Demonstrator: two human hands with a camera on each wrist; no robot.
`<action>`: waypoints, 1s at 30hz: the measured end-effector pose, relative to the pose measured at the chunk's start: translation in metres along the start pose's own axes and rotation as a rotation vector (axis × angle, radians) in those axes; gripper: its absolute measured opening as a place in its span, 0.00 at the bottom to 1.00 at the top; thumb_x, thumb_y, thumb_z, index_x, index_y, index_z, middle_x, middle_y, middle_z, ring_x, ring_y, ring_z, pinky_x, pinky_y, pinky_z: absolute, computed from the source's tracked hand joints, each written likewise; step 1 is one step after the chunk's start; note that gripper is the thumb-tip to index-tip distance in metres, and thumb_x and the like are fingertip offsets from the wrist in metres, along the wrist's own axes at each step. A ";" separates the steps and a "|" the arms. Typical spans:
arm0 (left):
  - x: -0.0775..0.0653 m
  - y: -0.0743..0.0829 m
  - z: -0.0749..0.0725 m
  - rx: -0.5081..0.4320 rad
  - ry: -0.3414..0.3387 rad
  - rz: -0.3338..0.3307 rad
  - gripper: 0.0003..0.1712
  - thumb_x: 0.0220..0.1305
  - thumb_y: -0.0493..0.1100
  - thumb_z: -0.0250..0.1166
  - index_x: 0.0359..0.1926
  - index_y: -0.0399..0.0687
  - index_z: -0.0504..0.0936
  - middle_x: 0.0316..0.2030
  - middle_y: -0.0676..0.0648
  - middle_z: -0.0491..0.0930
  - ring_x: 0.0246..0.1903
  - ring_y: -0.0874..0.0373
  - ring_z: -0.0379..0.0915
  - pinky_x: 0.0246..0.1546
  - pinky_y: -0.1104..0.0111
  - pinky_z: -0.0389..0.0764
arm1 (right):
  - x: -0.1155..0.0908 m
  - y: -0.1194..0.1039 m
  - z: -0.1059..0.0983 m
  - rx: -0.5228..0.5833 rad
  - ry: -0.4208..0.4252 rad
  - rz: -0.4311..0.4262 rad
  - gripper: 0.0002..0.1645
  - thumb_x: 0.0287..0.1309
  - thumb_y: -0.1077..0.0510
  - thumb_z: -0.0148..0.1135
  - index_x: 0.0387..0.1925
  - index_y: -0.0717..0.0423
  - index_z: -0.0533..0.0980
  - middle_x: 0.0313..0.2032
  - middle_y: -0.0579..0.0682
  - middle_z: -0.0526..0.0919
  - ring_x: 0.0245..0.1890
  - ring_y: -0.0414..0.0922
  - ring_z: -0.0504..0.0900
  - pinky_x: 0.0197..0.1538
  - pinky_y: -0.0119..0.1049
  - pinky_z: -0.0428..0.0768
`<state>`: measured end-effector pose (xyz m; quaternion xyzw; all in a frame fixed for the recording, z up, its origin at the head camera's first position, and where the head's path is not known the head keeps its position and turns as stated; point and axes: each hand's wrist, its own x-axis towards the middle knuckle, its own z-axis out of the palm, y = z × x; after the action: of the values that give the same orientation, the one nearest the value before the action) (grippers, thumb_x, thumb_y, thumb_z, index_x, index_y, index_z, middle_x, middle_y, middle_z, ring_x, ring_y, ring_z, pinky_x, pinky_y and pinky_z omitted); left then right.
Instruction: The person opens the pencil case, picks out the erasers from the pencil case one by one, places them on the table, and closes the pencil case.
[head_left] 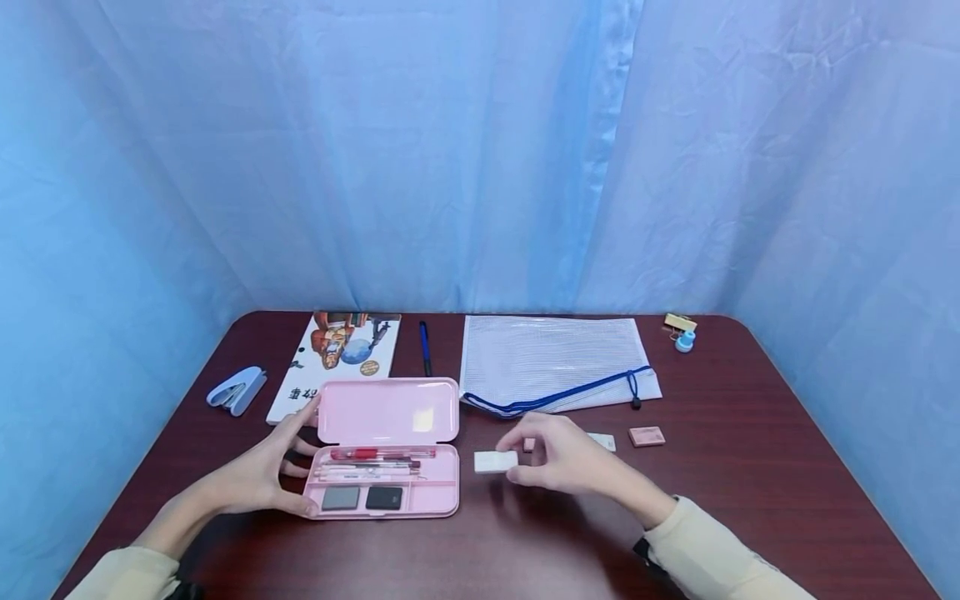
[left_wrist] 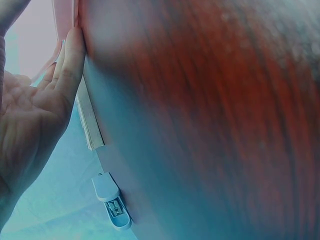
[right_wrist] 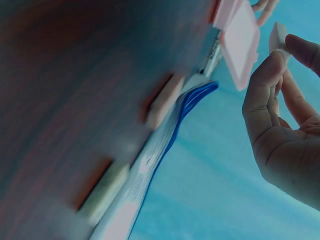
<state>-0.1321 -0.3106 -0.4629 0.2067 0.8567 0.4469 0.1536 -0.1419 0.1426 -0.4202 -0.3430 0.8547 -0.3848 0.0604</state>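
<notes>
A pink pencil case lies with its lid raised. Inside are a red pen, other pens, a grey eraser and a black eraser. My left hand touches the case's left side with spread fingers, thumb at the front corner. Just right of the case, my right hand pinches a white eraser between thumb and fingers, above the table in the right wrist view. Beside that hand lie another white eraser, partly hidden, and a pink eraser; a second pink one shows partly behind the fingers.
Behind lie a book, a blue pen and a mesh zip pouch with a blue cord. A stapler sits at the left. A yellow clip and a small blue item are at the back right.
</notes>
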 end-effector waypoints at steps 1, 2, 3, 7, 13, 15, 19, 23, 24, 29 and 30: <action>0.000 0.000 0.000 0.002 0.001 0.001 0.78 0.45 0.47 0.84 0.82 0.60 0.33 0.68 0.37 0.51 0.57 0.40 0.71 0.44 0.69 0.83 | -0.004 0.002 -0.002 0.010 0.001 0.011 0.12 0.52 0.58 0.76 0.41 0.48 0.85 0.32 0.40 0.80 0.25 0.35 0.77 0.31 0.30 0.77; -0.001 0.000 0.000 0.002 0.002 0.003 0.78 0.45 0.47 0.84 0.82 0.60 0.33 0.68 0.37 0.51 0.57 0.40 0.71 0.44 0.69 0.83 | -0.008 0.004 -0.004 0.015 0.001 0.023 0.12 0.53 0.58 0.76 0.41 0.48 0.85 0.33 0.40 0.80 0.25 0.35 0.77 0.31 0.30 0.77; -0.001 -0.001 0.000 0.003 0.003 0.004 0.78 0.45 0.47 0.84 0.82 0.60 0.33 0.68 0.38 0.51 0.57 0.40 0.71 0.44 0.69 0.83 | -0.012 0.006 -0.006 0.016 -0.001 0.032 0.13 0.53 0.58 0.76 0.41 0.48 0.85 0.33 0.40 0.80 0.25 0.35 0.77 0.30 0.30 0.77; -0.002 -0.001 -0.001 0.000 0.007 0.010 0.79 0.45 0.46 0.84 0.82 0.58 0.33 0.68 0.37 0.51 0.56 0.40 0.72 0.44 0.68 0.83 | -0.024 0.013 -0.011 0.004 -0.010 0.048 0.12 0.54 0.58 0.76 0.41 0.46 0.84 0.33 0.41 0.79 0.24 0.35 0.75 0.28 0.29 0.75; -0.001 -0.001 0.000 -0.002 0.000 0.004 0.78 0.46 0.47 0.84 0.82 0.60 0.33 0.69 0.37 0.50 0.56 0.40 0.71 0.44 0.68 0.83 | -0.038 0.026 -0.012 -0.004 -0.036 0.083 0.12 0.54 0.58 0.75 0.41 0.48 0.84 0.33 0.43 0.80 0.23 0.32 0.75 0.28 0.29 0.76; 0.000 -0.001 0.000 0.001 -0.003 0.001 0.78 0.46 0.47 0.84 0.82 0.61 0.33 0.69 0.37 0.50 0.57 0.41 0.71 0.44 0.69 0.83 | -0.042 0.031 -0.012 0.003 -0.048 0.097 0.12 0.54 0.58 0.75 0.42 0.49 0.84 0.33 0.42 0.79 0.22 0.32 0.76 0.27 0.29 0.76; 0.001 0.000 0.000 0.002 -0.004 -0.002 0.78 0.46 0.47 0.84 0.82 0.60 0.33 0.69 0.37 0.50 0.57 0.40 0.71 0.44 0.70 0.83 | -0.048 0.041 -0.012 0.019 -0.053 0.102 0.13 0.53 0.59 0.75 0.42 0.50 0.85 0.34 0.41 0.79 0.22 0.32 0.76 0.27 0.30 0.77; 0.000 0.001 0.000 0.002 -0.003 -0.002 0.78 0.46 0.47 0.84 0.82 0.59 0.32 0.69 0.37 0.50 0.57 0.40 0.71 0.44 0.69 0.83 | -0.051 0.046 -0.013 0.033 -0.051 0.105 0.13 0.52 0.58 0.76 0.41 0.50 0.85 0.33 0.42 0.79 0.22 0.32 0.75 0.25 0.30 0.77; 0.000 0.001 0.000 0.002 -0.003 -0.004 0.78 0.46 0.47 0.84 0.82 0.59 0.32 0.69 0.37 0.50 0.57 0.40 0.70 0.44 0.69 0.83 | -0.052 0.046 -0.014 0.043 -0.055 0.112 0.13 0.52 0.58 0.76 0.41 0.50 0.85 0.33 0.42 0.79 0.22 0.32 0.76 0.25 0.30 0.77; 0.000 0.001 0.001 0.001 -0.003 -0.007 0.78 0.46 0.47 0.83 0.82 0.60 0.33 0.68 0.37 0.50 0.57 0.40 0.71 0.44 0.69 0.83 | -0.053 0.045 -0.016 0.115 -0.086 0.173 0.14 0.54 0.57 0.76 0.43 0.51 0.84 0.34 0.46 0.79 0.21 0.35 0.76 0.23 0.30 0.76; 0.000 0.001 0.001 0.000 -0.002 -0.006 0.77 0.46 0.47 0.83 0.82 0.59 0.33 0.69 0.37 0.50 0.57 0.40 0.70 0.44 0.69 0.83 | -0.052 0.046 -0.016 0.111 -0.090 0.176 0.14 0.54 0.57 0.76 0.43 0.50 0.84 0.34 0.46 0.79 0.21 0.35 0.76 0.24 0.30 0.76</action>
<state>-0.1314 -0.3099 -0.4625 0.2047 0.8572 0.4460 0.1560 -0.1327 0.2068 -0.4496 -0.2796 0.8554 -0.4090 0.1511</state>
